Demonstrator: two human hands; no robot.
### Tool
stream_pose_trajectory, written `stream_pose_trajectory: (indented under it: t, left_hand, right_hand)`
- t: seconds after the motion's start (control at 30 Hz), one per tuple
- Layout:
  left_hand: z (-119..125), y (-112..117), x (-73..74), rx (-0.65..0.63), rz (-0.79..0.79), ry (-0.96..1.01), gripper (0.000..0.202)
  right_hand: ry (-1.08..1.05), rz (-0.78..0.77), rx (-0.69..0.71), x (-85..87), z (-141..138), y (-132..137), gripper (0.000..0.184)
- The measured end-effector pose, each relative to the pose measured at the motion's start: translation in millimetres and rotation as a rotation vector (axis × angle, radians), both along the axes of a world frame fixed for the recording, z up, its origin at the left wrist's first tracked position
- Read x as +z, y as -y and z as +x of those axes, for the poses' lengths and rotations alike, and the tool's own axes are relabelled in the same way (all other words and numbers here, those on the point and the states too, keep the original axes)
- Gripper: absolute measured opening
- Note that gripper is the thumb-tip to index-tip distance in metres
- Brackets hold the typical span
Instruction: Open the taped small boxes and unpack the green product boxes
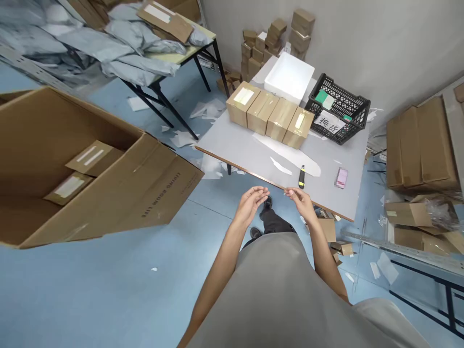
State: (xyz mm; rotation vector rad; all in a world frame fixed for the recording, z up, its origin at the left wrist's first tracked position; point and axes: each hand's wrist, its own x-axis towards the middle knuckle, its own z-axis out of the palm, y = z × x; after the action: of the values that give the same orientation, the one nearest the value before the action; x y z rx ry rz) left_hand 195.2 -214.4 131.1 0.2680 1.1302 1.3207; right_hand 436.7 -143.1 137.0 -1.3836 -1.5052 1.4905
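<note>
My left hand (251,205) hovers in front of the table's near edge, its fingertips pinched together. Beside it, my right hand (302,203) has its thumb and forefinger pinched. A tiny pale speck shows at its tips; whatever either hand holds is too small to name. On the grey table (232,145) just beyond the right hand lies a black and yellow utility knife (301,177). Strips of white backing paper (286,152) are spread behind the knife. Further back, several taped cardboard boxes (270,113) stand in a row. A pink item (341,177), blurred, lies to the right.
A large open carton (159,188) holding small boxes (94,157) stands at left. A white bin (290,75) and a black crate (337,108) occupy the table's back. Grey parcels (134,70) cover another table. Paper scraps (208,108) and cartons (422,145) lie around.
</note>
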Motion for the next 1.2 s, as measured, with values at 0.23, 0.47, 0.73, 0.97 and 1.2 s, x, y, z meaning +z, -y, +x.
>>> stream_pose_trajectory:
  t: [0.23, 0.47, 0.73, 0.97, 1.2]
  left_hand:
    - [-68, -76, 7.0, -0.044, -0.007, -0.109, 0.045]
    - [-121, -138, -11.8, -0.017, -0.097, -0.117, 0.042]
    - [-178, -217, -37.2, -0.081, -0.161, -0.141, 0.044]
    - [-248, -335, -49.6, -0.185, -0.117, -0.521, 0.04]
    - [-281, -435, -62.5, -0.411, -0.133, -1.296, 0.087]
  right_hand:
    - [-0.115, -0.049, 0.094, -11.5, -92, -82, 0.075]
    - [-0.133, -0.058, 0.261, -21.4, -172, -162, 0.065]
    - [-0.031, -0.09, 0.262, -32.7, -210, -217, 0.052]
    - [0.025, -0.09, 0.154, -34.5, -259, -256, 0.068]
    - [0.084, -0.331, -0.123, -67.4, -320, -313, 0.085]
